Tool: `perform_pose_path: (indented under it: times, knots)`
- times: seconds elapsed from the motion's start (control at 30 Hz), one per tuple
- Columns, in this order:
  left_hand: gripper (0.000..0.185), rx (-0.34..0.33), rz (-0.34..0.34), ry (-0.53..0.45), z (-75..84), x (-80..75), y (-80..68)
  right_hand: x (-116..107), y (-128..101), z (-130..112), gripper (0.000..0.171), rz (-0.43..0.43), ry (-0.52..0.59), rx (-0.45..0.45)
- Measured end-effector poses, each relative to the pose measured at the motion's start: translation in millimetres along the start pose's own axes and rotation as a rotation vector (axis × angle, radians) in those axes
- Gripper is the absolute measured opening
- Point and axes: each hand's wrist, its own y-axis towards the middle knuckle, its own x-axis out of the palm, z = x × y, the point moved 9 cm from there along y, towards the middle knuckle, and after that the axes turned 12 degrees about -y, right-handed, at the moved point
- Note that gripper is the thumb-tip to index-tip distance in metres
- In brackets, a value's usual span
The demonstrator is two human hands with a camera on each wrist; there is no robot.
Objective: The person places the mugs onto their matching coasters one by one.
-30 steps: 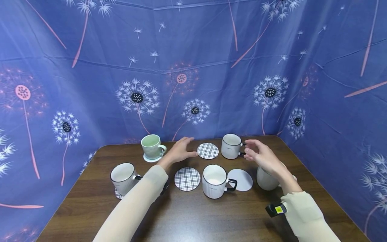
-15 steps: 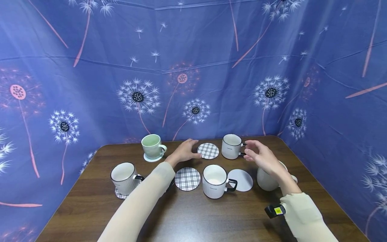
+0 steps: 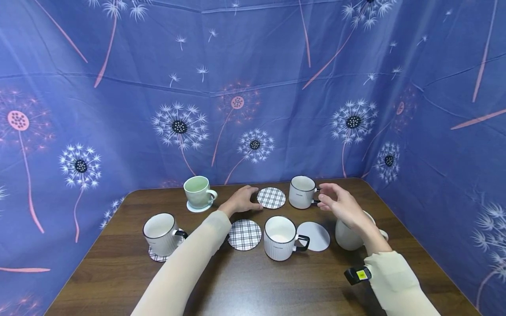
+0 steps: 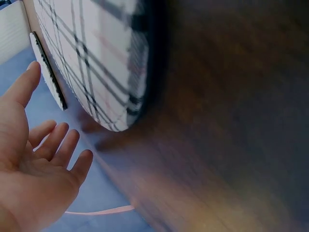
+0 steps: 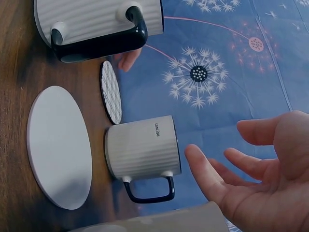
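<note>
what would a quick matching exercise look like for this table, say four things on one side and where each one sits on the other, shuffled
Things:
1. green mug
2. far checked coaster
3. plain white coaster
4. left striped mug

Places:
A. bare, just right of the middle striped mug
B. on a checked coaster at the table's left side
C. on a pale saucer at the far left
D. bare, at the left hand's fingertips, left of the far white mug

Pairs: 1-C, 2-D, 3-A, 4-B
</note>
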Motion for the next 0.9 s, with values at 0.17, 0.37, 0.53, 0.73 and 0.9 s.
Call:
perform_pose_path:
  times: [0.17,0.37,0.53,0.73,0.9]
  knots:
    - [0.083,-0.008,-0.001,0.015,-0.8,1.3,1.3,2,1,2,0.051,-0.006,0.012,0.009]
    - [0.082,-0.026,-0.022,0.058,-2.9,4.5,4.8,5,3,0,0.051,-0.005,0.022,0.015]
    - [0.083,-0.045,-0.028,0.068,-0.6,5.6,7.9,6,10,0,0.051,0.003,0.004,0.052]
    - [0.084,-0.057,-0.014,0.096,3.2,6.0,9.0,9,22,5,0.054,0.003,-0.004,0.110]
    - [0.082,-0.058,-0.004,0.129,4.6,6.8,9.0,13,29,13,0.058,0.021,0.023,0.195]
